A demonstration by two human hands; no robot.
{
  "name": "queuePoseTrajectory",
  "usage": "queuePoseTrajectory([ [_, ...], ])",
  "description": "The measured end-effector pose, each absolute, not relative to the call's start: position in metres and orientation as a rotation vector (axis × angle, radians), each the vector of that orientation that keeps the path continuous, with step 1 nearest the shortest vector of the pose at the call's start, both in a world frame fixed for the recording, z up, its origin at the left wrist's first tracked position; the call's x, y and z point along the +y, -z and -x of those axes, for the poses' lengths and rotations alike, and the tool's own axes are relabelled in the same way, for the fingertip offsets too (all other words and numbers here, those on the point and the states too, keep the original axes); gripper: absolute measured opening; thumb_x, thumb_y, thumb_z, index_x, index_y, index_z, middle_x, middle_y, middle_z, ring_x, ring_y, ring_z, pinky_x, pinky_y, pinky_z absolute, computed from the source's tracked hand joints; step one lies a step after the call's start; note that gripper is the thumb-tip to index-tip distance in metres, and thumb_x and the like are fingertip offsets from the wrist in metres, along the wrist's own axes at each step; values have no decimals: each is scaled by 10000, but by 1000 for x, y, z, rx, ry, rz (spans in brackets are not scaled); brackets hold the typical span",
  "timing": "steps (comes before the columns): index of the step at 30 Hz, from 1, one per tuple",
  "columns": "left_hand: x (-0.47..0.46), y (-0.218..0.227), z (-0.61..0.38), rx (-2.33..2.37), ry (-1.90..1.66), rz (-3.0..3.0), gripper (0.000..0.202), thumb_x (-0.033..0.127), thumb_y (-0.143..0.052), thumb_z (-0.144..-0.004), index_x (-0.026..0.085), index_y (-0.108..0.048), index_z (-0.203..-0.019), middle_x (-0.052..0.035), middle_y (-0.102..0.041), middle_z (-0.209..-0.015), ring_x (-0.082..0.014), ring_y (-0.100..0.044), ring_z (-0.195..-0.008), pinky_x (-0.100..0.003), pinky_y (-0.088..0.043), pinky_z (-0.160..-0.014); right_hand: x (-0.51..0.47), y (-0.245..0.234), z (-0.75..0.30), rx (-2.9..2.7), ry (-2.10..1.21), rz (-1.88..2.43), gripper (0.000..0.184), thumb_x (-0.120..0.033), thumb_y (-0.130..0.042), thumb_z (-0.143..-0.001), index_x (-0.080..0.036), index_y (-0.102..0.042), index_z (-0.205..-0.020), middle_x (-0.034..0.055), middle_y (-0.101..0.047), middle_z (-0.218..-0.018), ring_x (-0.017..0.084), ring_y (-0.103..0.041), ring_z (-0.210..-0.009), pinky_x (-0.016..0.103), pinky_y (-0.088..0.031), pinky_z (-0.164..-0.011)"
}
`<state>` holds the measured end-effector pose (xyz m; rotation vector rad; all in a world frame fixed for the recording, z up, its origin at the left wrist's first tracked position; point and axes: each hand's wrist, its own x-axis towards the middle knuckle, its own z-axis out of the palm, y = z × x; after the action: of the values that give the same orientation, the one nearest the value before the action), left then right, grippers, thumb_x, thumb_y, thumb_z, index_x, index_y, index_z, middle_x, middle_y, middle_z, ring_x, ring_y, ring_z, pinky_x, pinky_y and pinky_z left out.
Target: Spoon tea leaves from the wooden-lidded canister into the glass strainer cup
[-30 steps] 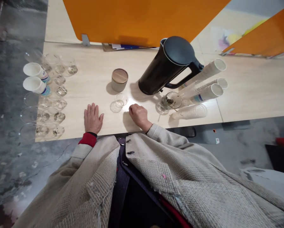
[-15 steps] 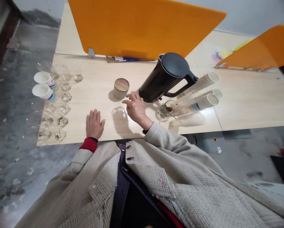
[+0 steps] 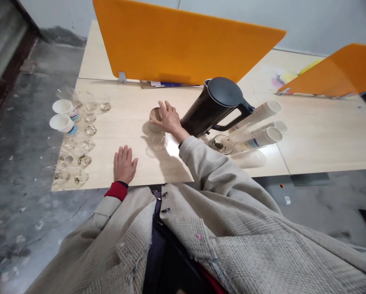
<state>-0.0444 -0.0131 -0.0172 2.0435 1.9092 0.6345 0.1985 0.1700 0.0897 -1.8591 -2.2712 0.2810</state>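
Head view: a seated person leans over a pale wooden table (image 3: 323,134), one arm stretched forward.
Tin: a small round tin (image 3: 154,119) with a wood-toned lid stands at mid-table, at 10 o'clock from the kettle and touching nothing else.
Right hand: the right hand (image 3: 168,118) lies over the tin's lid, fingers spread and curling down its far side; whether they have clamped on it cannot be told.
Left hand: the left hand (image 3: 124,164) rests flat and open on the table edge, at 7 o'clock from the tin, holding nothing.
Glass cup: an empty clear glass cup (image 3: 158,142) stands just beside the tin at 6 o'clock, under the reaching forearm.
Kettle: a black kettle (image 3: 215,106) stands near at 3 o'clock.
Cups: stacked paper cups (image 3: 264,124) lie at 3 o'clock beyond the kettle; rows of glasses (image 3: 75,149) sit at 9 o'clock.
Handling: a good hold, judging by this, wants fingers evenly round the lid's rim, sleeve kept off the glass cup.
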Motion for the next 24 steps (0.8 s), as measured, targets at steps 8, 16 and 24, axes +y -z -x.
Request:
queuePoseTrajectory([
  [8, -14, 15, 44, 1903, -626, -2047, 625, 452, -465, -1060, 142, -554, -1595, -179, -422, -1753, -367, -293, -1690, -635, -198, -1380, 181, -76, -192, -2210, -337, 1865, 805, -452, -739, -938, -177, -448, -1637, 222, -521, -1554, 372, -558, -1323, 515, -543, -1077],
  [16, -13, 15, 44, 1897, -616, -2035, 629, 439, -488, -1046, 135, -557, -1591, -185, -418, -1755, -368, -287, -1692, -629, -179, -1387, 130, -116, -252, -2118, -62, 1723, 828, -541, -621, -1002, -181, -342, -1694, 224, -486, -1540, 458, -497, -1409, 617, -526, -1084],
  [24, -12, 15, 43, 1888, -594, -2029, 641, 429, -486, -1047, 102, -541, -1596, -210, -390, -1764, -382, -241, -1704, -637, -152, -1393, -21, -149, -264, -2266, -188, 1479, 882, -587, -758, -932, -220, -417, -1658, 196, -562, -1488, 401, -571, -1355, 571, -571, -1096],
])
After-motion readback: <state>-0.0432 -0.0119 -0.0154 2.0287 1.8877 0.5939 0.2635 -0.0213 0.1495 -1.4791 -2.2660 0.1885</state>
